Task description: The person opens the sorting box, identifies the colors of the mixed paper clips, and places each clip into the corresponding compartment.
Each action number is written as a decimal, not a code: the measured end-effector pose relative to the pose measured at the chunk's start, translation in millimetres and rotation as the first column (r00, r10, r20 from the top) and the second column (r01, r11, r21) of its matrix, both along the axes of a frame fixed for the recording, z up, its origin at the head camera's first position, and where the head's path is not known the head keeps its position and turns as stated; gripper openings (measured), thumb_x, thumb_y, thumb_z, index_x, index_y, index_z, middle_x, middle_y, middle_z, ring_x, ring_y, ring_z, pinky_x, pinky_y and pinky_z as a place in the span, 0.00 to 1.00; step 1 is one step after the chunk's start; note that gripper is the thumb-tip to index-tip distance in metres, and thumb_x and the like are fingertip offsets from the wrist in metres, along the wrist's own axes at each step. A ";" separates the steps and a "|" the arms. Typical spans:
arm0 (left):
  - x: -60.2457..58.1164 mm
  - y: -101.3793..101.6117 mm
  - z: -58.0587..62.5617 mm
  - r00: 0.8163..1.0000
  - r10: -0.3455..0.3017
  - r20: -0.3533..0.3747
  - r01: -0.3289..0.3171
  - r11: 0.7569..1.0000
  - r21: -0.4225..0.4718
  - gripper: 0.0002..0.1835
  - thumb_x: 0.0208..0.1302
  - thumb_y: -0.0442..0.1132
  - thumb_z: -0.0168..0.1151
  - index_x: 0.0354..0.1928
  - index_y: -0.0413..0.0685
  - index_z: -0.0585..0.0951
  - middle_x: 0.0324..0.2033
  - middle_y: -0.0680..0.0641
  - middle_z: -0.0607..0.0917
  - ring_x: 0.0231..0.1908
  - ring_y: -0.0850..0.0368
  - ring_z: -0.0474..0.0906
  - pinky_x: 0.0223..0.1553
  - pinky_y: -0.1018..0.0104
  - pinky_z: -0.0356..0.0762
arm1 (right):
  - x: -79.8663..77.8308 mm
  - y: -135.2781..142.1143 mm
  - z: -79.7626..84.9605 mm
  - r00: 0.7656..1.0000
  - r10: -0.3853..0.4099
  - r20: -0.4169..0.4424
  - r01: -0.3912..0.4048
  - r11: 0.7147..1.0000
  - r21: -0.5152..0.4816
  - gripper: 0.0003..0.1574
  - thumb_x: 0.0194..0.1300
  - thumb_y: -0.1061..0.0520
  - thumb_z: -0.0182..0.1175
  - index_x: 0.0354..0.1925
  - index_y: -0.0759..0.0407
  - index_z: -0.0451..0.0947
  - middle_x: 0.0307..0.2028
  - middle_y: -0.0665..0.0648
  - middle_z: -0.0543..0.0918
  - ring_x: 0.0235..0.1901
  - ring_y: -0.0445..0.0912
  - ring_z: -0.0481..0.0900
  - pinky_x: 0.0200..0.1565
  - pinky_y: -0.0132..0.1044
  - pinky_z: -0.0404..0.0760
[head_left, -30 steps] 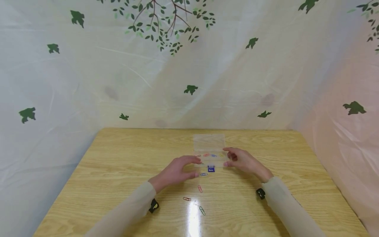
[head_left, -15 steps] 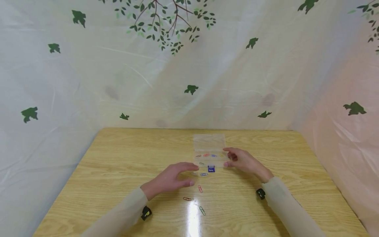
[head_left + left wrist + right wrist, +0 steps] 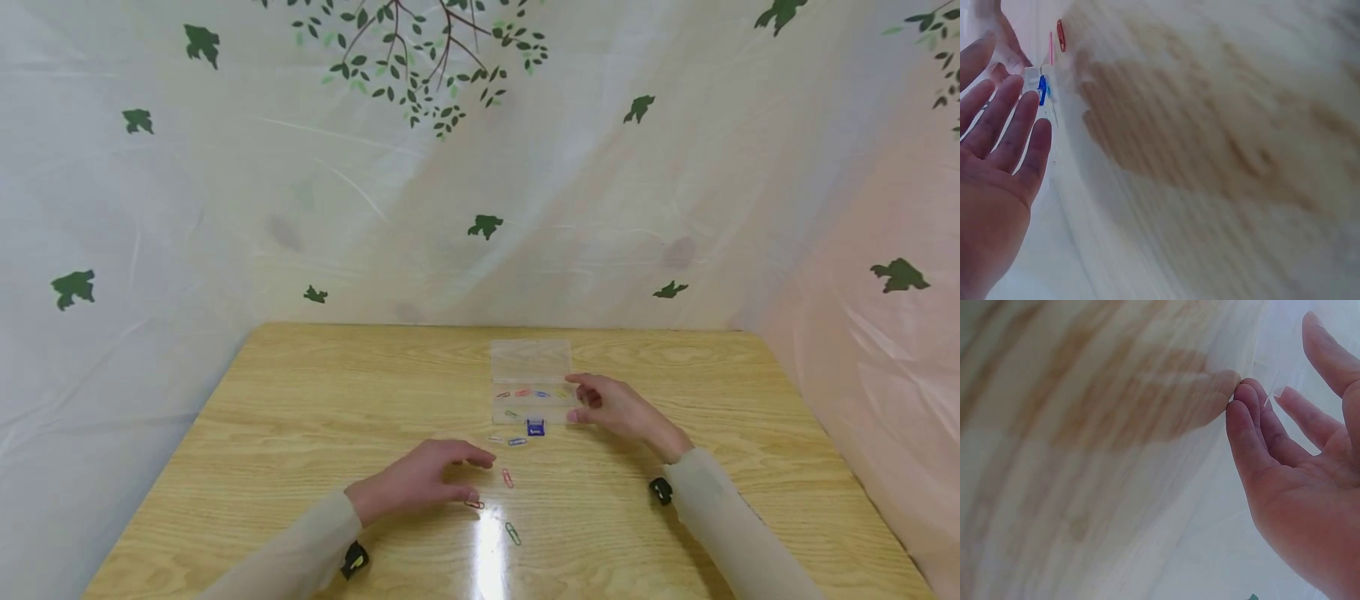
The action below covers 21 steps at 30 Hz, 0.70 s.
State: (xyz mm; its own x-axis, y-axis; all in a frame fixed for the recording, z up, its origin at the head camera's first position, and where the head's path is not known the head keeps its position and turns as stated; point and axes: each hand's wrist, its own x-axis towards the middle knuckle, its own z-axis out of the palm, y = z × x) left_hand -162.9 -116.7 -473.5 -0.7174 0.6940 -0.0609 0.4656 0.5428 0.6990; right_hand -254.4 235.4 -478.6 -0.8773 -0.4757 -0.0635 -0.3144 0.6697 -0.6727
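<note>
My left hand [image 3: 416, 477] hovers over the table with fingers loosely spread and nothing in them. Its thumb overlaps a dark red paper clip [image 3: 476, 505] in the head view, and a pink paper clip [image 3: 507, 477] lies just off its fingertips. At the back, a clear plastic box [image 3: 530, 361] stands with its lid raised, a blue latch [image 3: 536, 428] at its front. Several coloured paper clips sit in its rear compartments, and a green paper clip [image 3: 512, 414] in the front part. My right hand [image 3: 622, 410] holds the box's right end between thumb and index finger, other fingers curled.
In front of the box lie a pale paper clip [image 3: 495, 439] and a blue paper clip [image 3: 517, 442]. Nearer me is a green paper clip [image 3: 512, 533]. A white curtain [image 3: 420, 275] with leaf prints hangs along the table's back edge.
My left hand has moved from the box back toward me and left, uncovering the green clip in the front part and the pale clip. My right hand stays at the box.
</note>
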 end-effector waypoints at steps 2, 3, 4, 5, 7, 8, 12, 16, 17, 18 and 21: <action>1.1 -1.4 -1.4 1.000 -0.002 -0.003 0.002 1.000 -0.008 0.25 0.68 0.46 0.71 0.65 0.51 0.81 0.60 0.58 0.83 0.61 0.61 0.78 0.66 0.59 0.74 | 0.2 -0.2 0.1 1.000 -0.002 0.003 0.002 1.000 -0.002 0.41 0.68 0.52 0.71 0.72 0.66 0.68 0.43 0.56 0.78 0.41 0.48 0.72 0.43 0.42 0.72; 1.6 -2.1 -2.0 1.000 -0.001 0.000 0.001 1.000 -0.014 0.24 0.68 0.46 0.71 0.64 0.52 0.81 0.59 0.59 0.84 0.60 0.61 0.78 0.66 0.59 0.73 | 0.4 -0.3 0.3 1.000 0.000 0.004 0.000 1.000 -0.003 0.42 0.68 0.52 0.70 0.72 0.66 0.68 0.43 0.56 0.78 0.41 0.48 0.72 0.42 0.42 0.72; 1.9 -2.8 -2.5 1.000 -0.002 0.003 0.003 1.000 -0.017 0.23 0.68 0.46 0.70 0.63 0.52 0.82 0.58 0.60 0.84 0.60 0.61 0.78 0.66 0.58 0.73 | 0.6 -0.5 0.4 1.000 -0.002 0.008 0.002 1.000 -0.004 0.42 0.68 0.52 0.71 0.72 0.66 0.68 0.43 0.56 0.78 0.41 0.48 0.72 0.43 0.42 0.72; 2.2 -3.6 -3.1 1.000 -0.005 0.005 0.005 1.000 -0.020 0.21 0.69 0.45 0.70 0.62 0.52 0.83 0.57 0.60 0.84 0.60 0.61 0.78 0.66 0.58 0.73 | 0.9 -0.5 0.6 1.000 -0.005 0.012 0.005 1.000 -0.005 0.42 0.68 0.52 0.71 0.72 0.66 0.68 0.43 0.56 0.78 0.41 0.48 0.72 0.43 0.42 0.72; 2.9 -5.3 -4.7 1.000 -0.010 0.018 0.010 1.000 -0.017 0.20 0.69 0.44 0.70 0.61 0.52 0.83 0.56 0.60 0.85 0.59 0.61 0.78 0.66 0.59 0.74 | 1.3 -0.9 0.8 1.000 -0.011 0.020 0.011 1.000 -0.006 0.42 0.68 0.52 0.71 0.73 0.65 0.68 0.43 0.55 0.78 0.41 0.48 0.72 0.43 0.42 0.72; 3.3 -6.0 -5.6 1.000 -0.013 0.025 0.013 1.000 -0.016 0.19 0.69 0.44 0.70 0.60 0.51 0.84 0.56 0.60 0.85 0.59 0.62 0.79 0.65 0.59 0.74 | 1.4 -1.0 0.9 1.000 -0.009 0.021 0.009 1.000 -0.007 0.42 0.68 0.52 0.71 0.73 0.65 0.68 0.43 0.56 0.78 0.41 0.48 0.72 0.43 0.42 0.72; 4.7 -7.6 -10.1 0.999 -0.040 0.019 0.040 0.999 -0.010 0.19 0.70 0.45 0.69 0.60 0.51 0.84 0.54 0.59 0.85 0.57 0.63 0.79 0.64 0.62 0.75 | 1.8 -0.7 1.2 1.000 -0.004 0.017 0.004 1.000 -0.011 0.42 0.68 0.51 0.71 0.72 0.66 0.68 0.43 0.55 0.78 0.41 0.47 0.72 0.42 0.41 0.72; 4.8 -6.2 -12.1 0.997 -0.072 -0.024 0.071 0.997 -0.026 0.19 0.69 0.47 0.69 0.60 0.52 0.84 0.53 0.59 0.85 0.56 0.64 0.79 0.63 0.64 0.75 | 2.3 -0.1 1.7 1.000 0.007 0.007 -0.006 1.000 -0.014 0.42 0.68 0.51 0.70 0.72 0.67 0.68 0.43 0.55 0.78 0.40 0.47 0.72 0.41 0.39 0.72; 4.6 -5.5 -12.4 0.996 -0.078 -0.034 0.077 0.996 -0.032 0.19 0.69 0.47 0.70 0.60 0.52 0.84 0.53 0.59 0.85 0.56 0.65 0.79 0.63 0.64 0.75 | 2.3 -0.1 1.5 1.000 0.001 0.008 -0.001 1.000 -0.013 0.42 0.68 0.51 0.71 0.72 0.67 0.68 0.43 0.55 0.78 0.40 0.47 0.72 0.41 0.39 0.72; 4.3 -4.8 -12.3 0.996 -0.083 -0.039 0.081 0.996 -0.040 0.19 0.69 0.47 0.70 0.60 0.53 0.84 0.53 0.60 0.84 0.56 0.65 0.79 0.63 0.64 0.75 | 2.1 0.2 1.3 1.000 0.003 0.007 -0.003 1.000 -0.013 0.42 0.68 0.51 0.70 0.72 0.67 0.68 0.43 0.55 0.78 0.41 0.47 0.72 0.41 0.39 0.72; 3.9 -2.3 -11.7 0.995 -0.091 -0.036 0.089 0.995 -0.054 0.19 0.69 0.46 0.70 0.59 0.53 0.84 0.52 0.61 0.84 0.54 0.67 0.78 0.62 0.66 0.75 | 1.7 0.4 0.7 1.000 -0.004 0.012 0.004 1.000 -0.010 0.42 0.68 0.52 0.71 0.72 0.66 0.68 0.43 0.55 0.78 0.41 0.47 0.72 0.42 0.40 0.72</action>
State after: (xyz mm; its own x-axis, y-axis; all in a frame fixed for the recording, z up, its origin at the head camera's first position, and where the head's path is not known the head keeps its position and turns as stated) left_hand -158.9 -119.0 -485.2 -0.6548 0.7523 -0.0727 0.5402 0.5331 0.6512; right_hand -252.7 235.9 -477.8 -0.8782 -0.4732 -0.0692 -0.3038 0.6637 -0.6835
